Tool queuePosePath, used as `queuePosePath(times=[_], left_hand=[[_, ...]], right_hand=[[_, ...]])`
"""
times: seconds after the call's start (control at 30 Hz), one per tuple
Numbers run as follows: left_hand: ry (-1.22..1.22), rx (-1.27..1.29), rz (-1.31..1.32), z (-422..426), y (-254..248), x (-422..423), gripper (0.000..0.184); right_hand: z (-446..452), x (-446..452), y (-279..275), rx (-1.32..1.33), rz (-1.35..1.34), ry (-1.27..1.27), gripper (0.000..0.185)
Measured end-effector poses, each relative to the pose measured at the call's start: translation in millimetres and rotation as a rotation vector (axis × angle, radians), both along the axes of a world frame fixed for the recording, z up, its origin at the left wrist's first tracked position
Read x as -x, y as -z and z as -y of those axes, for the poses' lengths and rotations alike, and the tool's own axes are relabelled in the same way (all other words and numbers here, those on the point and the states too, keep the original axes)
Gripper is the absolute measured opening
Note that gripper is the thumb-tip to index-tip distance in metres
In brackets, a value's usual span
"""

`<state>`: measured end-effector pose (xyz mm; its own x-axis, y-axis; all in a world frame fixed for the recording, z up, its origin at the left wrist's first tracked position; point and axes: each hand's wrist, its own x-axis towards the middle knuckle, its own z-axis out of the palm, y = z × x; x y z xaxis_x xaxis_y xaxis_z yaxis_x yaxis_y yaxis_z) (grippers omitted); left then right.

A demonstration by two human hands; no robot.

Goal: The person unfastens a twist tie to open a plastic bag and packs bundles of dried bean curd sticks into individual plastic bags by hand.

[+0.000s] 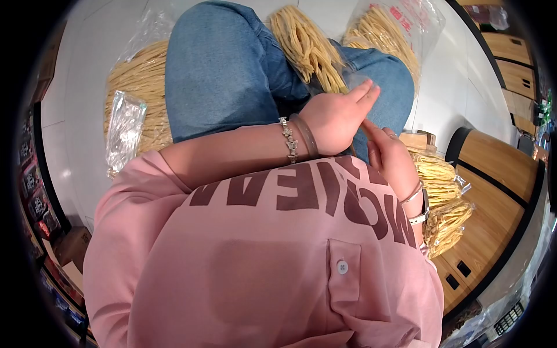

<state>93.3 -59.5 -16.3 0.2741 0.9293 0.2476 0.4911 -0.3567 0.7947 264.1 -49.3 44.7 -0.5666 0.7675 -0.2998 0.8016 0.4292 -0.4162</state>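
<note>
A bundle of yellow dried bean curd sticks (304,46) in a clear plastic bag (358,80) lies between my knees, its near end at my hands. My left hand (333,116) reaches across my body to this end. Its fingers are pressed together over the bag film, and the thumb is hidden. Close beside it, my right hand (390,152) points its bent fingers at the left hand, meeting or nearly meeting it. What lies between the right fingers and thumb is hidden.
Bagged bundles lie on the floor at left (139,75) and at upper right (383,37). More bundles (444,203) rest by the wooden cabinet (493,185) at right. A folded clear wrapper (125,124) sits on the left bag. Shelves with packets (40,203) line the left edge.
</note>
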Motion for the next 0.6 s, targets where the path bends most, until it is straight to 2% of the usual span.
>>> queuePosePath(times=[0.23, 0.43, 0.6], left_hand=[[0.013, 0.0, -0.01, 0, -2, 1, 0.062], [0.009, -0.006, 0.002, 1, 0, 0, 0.062], [0.012, -0.03, 0.023, 2, 1, 0, 0.06]], right_hand=[[-2, 6, -40, 0.005, 0.114, -0.097, 0.036], [-1, 8, -25, -0.075, 0.22, -0.144, 0.04], [0, 14, 7, -0.108, 0.291, -0.078, 0.034]])
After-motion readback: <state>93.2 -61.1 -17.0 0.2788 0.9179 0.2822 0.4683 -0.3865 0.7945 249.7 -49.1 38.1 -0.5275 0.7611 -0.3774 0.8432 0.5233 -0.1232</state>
